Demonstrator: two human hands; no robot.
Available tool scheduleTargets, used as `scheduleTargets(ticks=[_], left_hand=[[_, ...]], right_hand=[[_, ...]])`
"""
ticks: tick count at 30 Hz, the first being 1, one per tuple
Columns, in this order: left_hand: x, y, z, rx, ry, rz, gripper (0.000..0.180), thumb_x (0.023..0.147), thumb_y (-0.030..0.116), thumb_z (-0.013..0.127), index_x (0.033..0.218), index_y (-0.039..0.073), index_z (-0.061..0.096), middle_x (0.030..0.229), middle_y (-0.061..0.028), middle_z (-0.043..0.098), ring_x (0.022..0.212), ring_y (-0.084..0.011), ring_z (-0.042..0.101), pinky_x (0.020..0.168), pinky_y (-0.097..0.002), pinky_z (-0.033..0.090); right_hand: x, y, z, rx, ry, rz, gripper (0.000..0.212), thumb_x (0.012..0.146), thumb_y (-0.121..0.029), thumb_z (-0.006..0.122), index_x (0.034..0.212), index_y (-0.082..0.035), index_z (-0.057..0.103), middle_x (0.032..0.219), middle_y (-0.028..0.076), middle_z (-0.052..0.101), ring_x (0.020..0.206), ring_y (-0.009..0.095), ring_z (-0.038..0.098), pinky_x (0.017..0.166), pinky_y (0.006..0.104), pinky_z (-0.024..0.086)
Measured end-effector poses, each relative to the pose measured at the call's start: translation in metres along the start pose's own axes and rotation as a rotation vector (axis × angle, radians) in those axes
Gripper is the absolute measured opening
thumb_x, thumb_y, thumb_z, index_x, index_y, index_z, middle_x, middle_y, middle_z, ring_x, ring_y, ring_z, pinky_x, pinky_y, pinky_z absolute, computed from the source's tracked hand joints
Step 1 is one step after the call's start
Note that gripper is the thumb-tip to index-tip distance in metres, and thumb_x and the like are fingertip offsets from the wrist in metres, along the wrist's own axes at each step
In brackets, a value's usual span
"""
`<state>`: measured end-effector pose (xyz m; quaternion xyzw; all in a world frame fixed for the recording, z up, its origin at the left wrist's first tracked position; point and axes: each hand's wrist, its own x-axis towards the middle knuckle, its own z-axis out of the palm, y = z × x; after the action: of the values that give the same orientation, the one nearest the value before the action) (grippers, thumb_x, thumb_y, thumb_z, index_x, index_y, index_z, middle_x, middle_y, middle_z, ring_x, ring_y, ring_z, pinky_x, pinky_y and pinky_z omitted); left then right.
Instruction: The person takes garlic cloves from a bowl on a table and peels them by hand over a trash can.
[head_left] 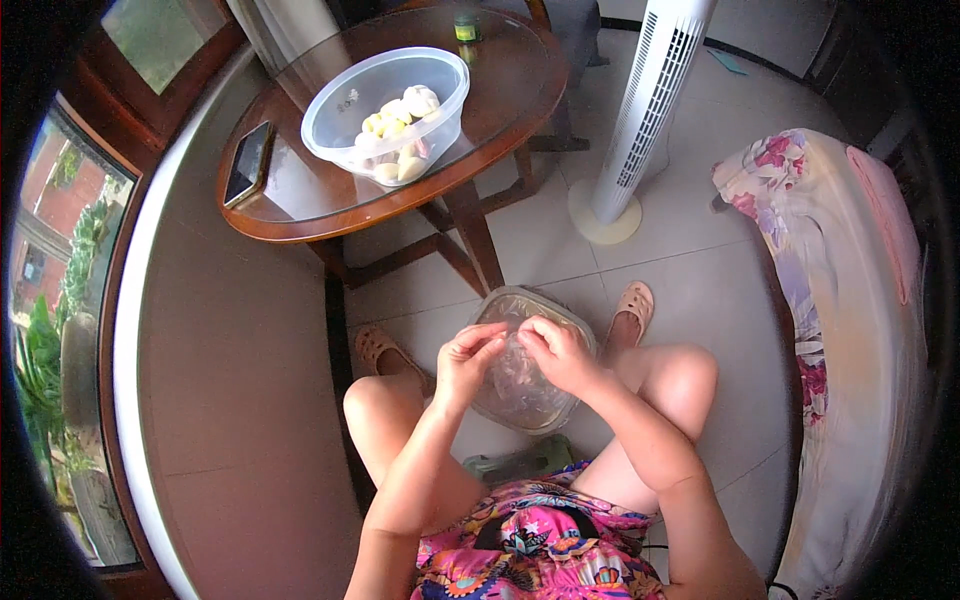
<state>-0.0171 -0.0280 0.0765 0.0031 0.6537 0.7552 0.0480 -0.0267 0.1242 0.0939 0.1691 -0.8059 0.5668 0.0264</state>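
While both hands, left hand (pixel 467 357) and right hand (pixel 556 352), pinch together something small I cannot identify, the clear container (pixel 520 375) on the floor sits below, likely catching scraps.

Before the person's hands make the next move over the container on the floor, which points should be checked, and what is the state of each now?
1. Left hand and right hand both above the floor container: ok.
2. What the fingertips pinch: too small to see, cannot tell.
3. Floor container between the feet, upright: ok.
4. Clear bowl with pale pieces stands fully on the round table: ok.
5. Phone near the table edge: not ok, could slip.
6. Tower fan apart from the hands: ok.
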Motion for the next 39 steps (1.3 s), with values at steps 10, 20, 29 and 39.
scheduleTargets(ticks=[10,20,29,39], left_hand=[[-0.003,0.002,0.001,0.549,-0.036,0.176,0.014,0.068,0.001,0.058,0.082,0.002,0.057,0.074,-0.009,0.057,0.068,-0.0157,0.054,0.062,-0.024,0.043],[-0.009,-0.004,-0.003,0.463,-0.069,0.05,0.01,0.067,-0.002,0.059,0.077,-0.001,0.057,0.071,-0.0074,0.058,0.064,-0.0098,0.053,0.059,-0.0213,0.044],[-0.009,0.001,-0.002,0.634,-0.027,0.162,0.011,0.066,-0.002,0.059,0.077,0.0,0.057,0.068,-0.0076,0.057,0.063,-0.0111,0.054,0.059,-0.0215,0.044],[-0.008,0.004,0.0,0.706,-0.025,0.352,0.015,0.061,-0.002,0.062,0.075,0.002,0.058,0.068,-0.0093,0.056,0.061,-0.0189,0.054,0.055,-0.0244,0.044]], right_hand=[[-0.003,0.011,0.006,-0.231,-0.153,-0.147,0.011,0.074,-0.011,0.046,0.07,-0.001,0.043,0.063,0.017,0.05,0.059,0.033,0.051,0.051,0.0384,0.04],[-0.003,0.018,0.003,-0.06,-0.243,-0.142,0.011,0.07,-0.007,0.046,0.062,0.0,0.045,0.054,0.015,0.049,0.052,0.03,0.05,0.047,0.0349,0.039],[-0.003,0.016,0.003,0.096,-0.369,0.12,0.019,0.076,-0.011,0.041,0.061,0.0,0.046,0.052,0.009,0.051,0.046,0.017,0.048,0.046,0.0281,0.039],[-0.001,0.017,0.001,0.455,-0.479,0.483,0.023,0.078,-0.013,0.042,0.058,-0.003,0.044,0.05,-0.001,0.044,0.043,0.005,0.038,0.039,0.0197,0.032]])
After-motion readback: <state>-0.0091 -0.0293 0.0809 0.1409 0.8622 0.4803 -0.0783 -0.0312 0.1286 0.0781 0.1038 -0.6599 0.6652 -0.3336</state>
